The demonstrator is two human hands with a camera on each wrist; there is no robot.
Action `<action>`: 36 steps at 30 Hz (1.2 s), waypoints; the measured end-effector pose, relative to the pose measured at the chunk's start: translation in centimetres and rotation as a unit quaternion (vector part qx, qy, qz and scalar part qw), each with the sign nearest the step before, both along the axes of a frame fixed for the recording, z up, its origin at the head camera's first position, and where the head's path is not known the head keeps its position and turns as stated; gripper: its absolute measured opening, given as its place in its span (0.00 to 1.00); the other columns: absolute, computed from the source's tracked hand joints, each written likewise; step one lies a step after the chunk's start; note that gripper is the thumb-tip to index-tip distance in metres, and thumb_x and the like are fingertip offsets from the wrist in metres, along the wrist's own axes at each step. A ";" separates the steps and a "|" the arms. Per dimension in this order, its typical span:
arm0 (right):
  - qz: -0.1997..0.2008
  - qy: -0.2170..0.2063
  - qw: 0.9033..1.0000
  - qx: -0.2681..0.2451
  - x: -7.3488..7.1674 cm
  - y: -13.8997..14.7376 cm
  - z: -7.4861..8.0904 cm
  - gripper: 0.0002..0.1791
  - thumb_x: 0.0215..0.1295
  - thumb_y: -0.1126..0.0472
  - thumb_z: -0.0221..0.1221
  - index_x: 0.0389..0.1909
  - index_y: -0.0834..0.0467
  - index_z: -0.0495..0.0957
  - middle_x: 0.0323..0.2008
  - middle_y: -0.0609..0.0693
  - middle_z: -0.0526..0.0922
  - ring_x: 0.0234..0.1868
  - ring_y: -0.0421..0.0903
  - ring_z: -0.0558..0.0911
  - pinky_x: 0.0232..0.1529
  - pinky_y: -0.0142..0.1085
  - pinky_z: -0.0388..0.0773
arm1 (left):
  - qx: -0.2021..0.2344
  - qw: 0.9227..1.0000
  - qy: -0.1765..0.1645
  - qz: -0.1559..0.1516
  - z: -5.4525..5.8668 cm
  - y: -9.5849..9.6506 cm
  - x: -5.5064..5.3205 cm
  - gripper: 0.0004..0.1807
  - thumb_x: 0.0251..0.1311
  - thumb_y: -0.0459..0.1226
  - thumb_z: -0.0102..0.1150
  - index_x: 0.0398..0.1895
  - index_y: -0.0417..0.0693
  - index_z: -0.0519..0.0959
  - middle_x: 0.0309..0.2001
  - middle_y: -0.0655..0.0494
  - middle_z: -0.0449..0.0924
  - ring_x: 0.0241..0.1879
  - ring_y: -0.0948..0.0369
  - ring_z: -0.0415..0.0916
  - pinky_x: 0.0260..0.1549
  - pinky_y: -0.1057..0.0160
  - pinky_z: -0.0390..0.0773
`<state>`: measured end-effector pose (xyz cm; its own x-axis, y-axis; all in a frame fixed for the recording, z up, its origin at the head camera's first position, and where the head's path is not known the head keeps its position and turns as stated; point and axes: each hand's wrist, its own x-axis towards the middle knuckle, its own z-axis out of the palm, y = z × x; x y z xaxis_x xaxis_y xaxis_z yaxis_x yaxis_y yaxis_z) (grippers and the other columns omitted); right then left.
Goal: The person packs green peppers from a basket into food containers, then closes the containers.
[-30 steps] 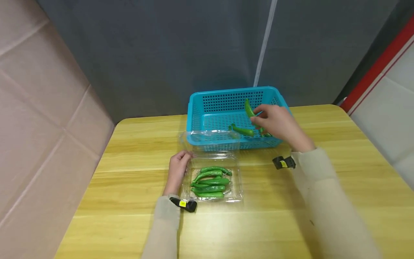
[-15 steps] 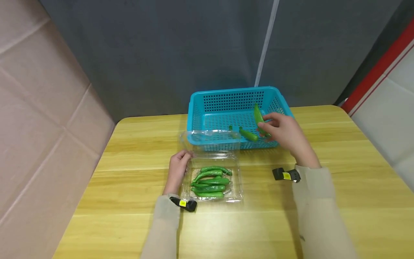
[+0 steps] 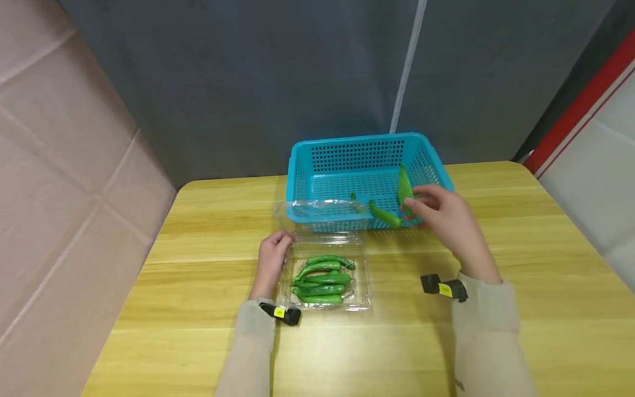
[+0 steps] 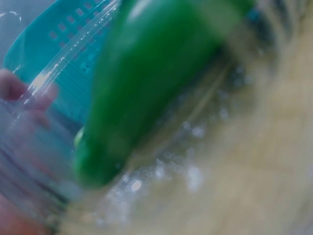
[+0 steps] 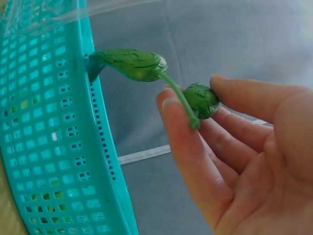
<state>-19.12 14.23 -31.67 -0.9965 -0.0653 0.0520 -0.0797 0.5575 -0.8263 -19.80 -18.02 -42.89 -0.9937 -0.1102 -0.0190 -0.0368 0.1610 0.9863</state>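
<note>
My right hand [image 3: 448, 218], over the blue basket's [image 3: 357, 138] front right corner, pinches a green chili pepper [image 3: 404, 184]. In the right wrist view its rounded end lies between thumb and finger. A second green chili pepper [image 5: 132, 64] is beside it, stem against the fingers, body over the basket rim; how firmly the stem is held I cannot tell. My left hand [image 3: 272, 259] grips the left edge of an open clear plastic box [image 3: 364, 253] near the hinge. Several green chili peppers [image 3: 322, 278] lie side by side inside. One fills the left wrist view, blurred.
The box's raised clear lid [image 3: 322, 212] overlaps the basket's front left side. Behind the lid, a green tip [image 3: 353, 196] shows inside the basket. The wooden table [image 3: 213, 220] ends at a grey curtain [image 3: 238, 99]; walls stand on both sides.
My right hand has drawn back toward me and to the right with the pinched chili pepper. The second pepper has moved along with it, onto the front rim. My left hand stays put.
</note>
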 end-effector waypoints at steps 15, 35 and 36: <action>-0.020 -0.001 1.000 -0.023 1.8 0.9 0.1 0.31 0.58 0.41 0.51 0.57 0.55 0.66 0.43 0.52 0.79 0.34 0.42 0.81 0.33 0.34 0.78 | -0.008 1.000 -0.002 0.000 -0.2 0.1 -0.1 0.14 0.58 0.38 0.50 0.32 0.34 0.80 0.15 0.52 0.69 0.06 0.68 0.54 0.05 0.68 0.58; -0.019 0.028 0.999 0.031 4.7 1.7 2.5 0.24 0.59 0.43 0.51 0.52 0.52 0.70 0.37 0.50 0.82 0.30 0.41 0.82 0.32 0.29 0.76 | -0.011 1.000 -0.004 0.001 -0.2 -0.1 0.0 0.14 0.58 0.39 0.51 0.32 0.36 0.80 0.09 0.55 0.61 0.06 0.66 0.54 0.05 0.67 0.58; -0.019 0.032 0.999 0.037 4.9 1.7 2.7 0.23 0.59 0.43 0.51 0.52 0.51 0.70 0.37 0.49 0.82 0.29 0.40 0.82 0.32 0.29 0.76 | -0.011 1.000 -0.005 0.000 -0.1 -0.1 0.0 0.14 0.58 0.39 0.51 0.32 0.36 0.80 0.09 0.55 0.60 0.06 0.66 0.54 0.05 0.67 0.59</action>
<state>-14.25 15.91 -29.00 -0.9932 -0.0331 0.1116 -0.1080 0.6201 -0.7770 -19.85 -18.08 -43.01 -0.9935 -0.1108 -0.0264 -0.0465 0.1834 0.9819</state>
